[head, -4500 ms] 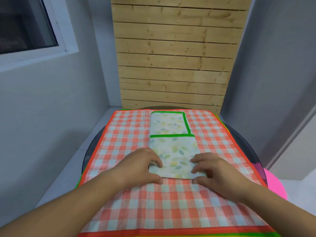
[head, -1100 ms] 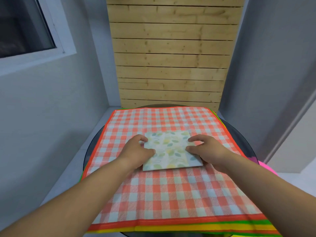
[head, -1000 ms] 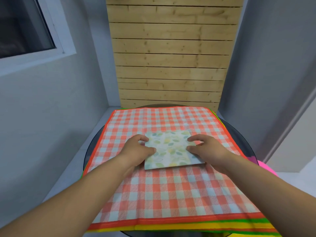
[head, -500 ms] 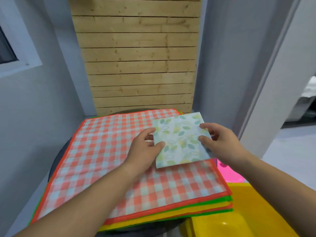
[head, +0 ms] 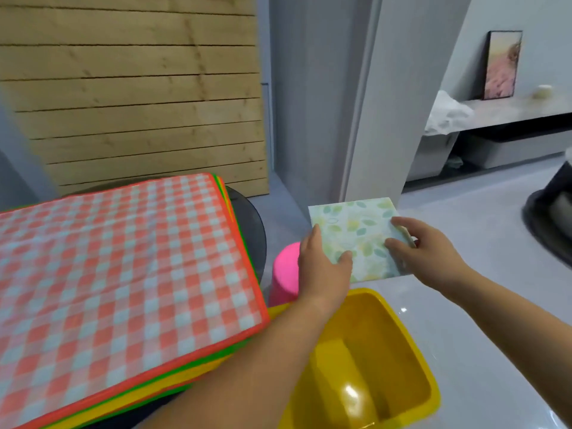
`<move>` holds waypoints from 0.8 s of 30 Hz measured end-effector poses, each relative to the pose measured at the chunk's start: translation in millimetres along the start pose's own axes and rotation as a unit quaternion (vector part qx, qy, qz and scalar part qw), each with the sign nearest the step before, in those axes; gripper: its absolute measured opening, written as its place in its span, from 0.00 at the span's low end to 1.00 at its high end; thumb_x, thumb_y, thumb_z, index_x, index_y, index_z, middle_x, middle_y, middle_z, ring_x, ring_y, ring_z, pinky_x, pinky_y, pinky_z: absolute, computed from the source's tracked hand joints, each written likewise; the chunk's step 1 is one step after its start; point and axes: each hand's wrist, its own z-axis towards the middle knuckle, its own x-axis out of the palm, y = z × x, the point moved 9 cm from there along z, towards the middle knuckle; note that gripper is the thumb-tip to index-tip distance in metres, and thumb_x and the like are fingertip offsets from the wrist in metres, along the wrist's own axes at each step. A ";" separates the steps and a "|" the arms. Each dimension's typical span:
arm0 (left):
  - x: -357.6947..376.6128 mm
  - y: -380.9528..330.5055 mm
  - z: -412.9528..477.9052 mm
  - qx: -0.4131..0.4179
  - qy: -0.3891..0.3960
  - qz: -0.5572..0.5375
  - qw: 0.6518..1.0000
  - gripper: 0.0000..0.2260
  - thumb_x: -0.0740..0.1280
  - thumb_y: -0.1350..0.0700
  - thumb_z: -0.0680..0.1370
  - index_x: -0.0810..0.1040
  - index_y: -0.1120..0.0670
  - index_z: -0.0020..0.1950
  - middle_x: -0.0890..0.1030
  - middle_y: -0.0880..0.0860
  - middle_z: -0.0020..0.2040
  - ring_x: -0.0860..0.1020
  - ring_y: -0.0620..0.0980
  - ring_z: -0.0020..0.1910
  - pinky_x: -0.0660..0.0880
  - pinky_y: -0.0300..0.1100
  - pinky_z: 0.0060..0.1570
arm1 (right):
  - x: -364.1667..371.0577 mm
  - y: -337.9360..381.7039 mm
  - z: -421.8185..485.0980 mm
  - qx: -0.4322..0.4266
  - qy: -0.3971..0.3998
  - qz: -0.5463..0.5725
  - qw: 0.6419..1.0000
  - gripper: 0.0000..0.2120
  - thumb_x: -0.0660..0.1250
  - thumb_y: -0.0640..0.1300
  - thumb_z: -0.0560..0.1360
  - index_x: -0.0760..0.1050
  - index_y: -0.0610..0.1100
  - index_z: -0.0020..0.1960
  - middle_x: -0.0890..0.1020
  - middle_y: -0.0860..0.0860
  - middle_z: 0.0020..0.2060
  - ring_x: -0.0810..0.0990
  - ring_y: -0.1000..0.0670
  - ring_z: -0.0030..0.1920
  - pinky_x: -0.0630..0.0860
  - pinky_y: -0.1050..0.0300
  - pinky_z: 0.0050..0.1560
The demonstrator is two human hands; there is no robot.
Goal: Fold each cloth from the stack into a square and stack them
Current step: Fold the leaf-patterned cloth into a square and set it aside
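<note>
We are looking at a room in a home.
A framed picture (head: 503,65) stands on a low shelf (head: 510,114) at upper right; wooden planks (head: 139,88) cover the upper left, with glossy grey floor (head: 470,292) at right.

Matt cloth, glossy plastic, bare wood
The leaf-print folded cloth (head: 356,230) and checked cloth stack (head: 123,258) look matt; the yellow bin (head: 405,345) at near right is glossy plastic; the far plank panel (head: 139,103) is knotty wood.

Wood-plank panel (head: 139,97) at back, grey walls (head: 315,103), glossy grey floor (head: 483,305), framed pic (head: 501,65) on shelf (head: 510,114) far rt.
</note>
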 end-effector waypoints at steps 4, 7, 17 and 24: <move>34.9 48.2 4.7 -0.037 -0.042 -0.006 0.998 0.35 0.70 0.54 0.79 0.56 0.52 0.81 0.60 0.49 0.80 0.59 0.49 0.78 0.59 0.48 0.77 | 22.4 -48.9 22.8 0.011 0.038 -0.032 0.999 0.24 0.67 0.50 0.78 0.68 0.51 0.72 0.75 0.47 0.66 0.79 0.46 0.56 0.78 0.56 0.49; 43.0 92.2 20.6 -0.051 -0.057 0.022 0.997 0.35 0.70 0.52 0.79 0.57 0.50 0.81 0.61 0.48 0.79 0.60 0.49 0.78 0.62 0.51 0.76 | 55.4 -80.9 48.0 0.011 0.067 -0.055 0.996 0.25 0.67 0.52 0.78 0.68 0.51 0.73 0.75 0.48 0.67 0.77 0.48 0.58 0.76 0.56 0.52; 6.4 183.9 104.5 -0.095 0.002 0.244 0.965 0.40 0.70 0.45 0.78 0.52 0.52 0.82 0.57 0.50 0.81 0.56 0.53 0.78 0.60 0.51 0.75 | 187.0 -131.3 120.9 0.026 0.166 -0.051 0.984 0.28 0.64 0.55 0.79 0.61 0.52 0.77 0.69 0.49 0.72 0.74 0.44 0.65 0.77 0.42 0.62; 10.5 217.9 118.0 -0.141 0.042 0.286 0.947 0.43 0.71 0.41 0.75 0.52 0.52 0.82 0.59 0.51 0.80 0.58 0.55 0.76 0.62 0.54 0.74 | 221.3 -153.3 139.7 0.022 0.198 -0.163 0.966 0.30 0.62 0.58 0.79 0.58 0.51 0.78 0.68 0.46 0.72 0.62 0.42 0.72 0.67 0.38 0.70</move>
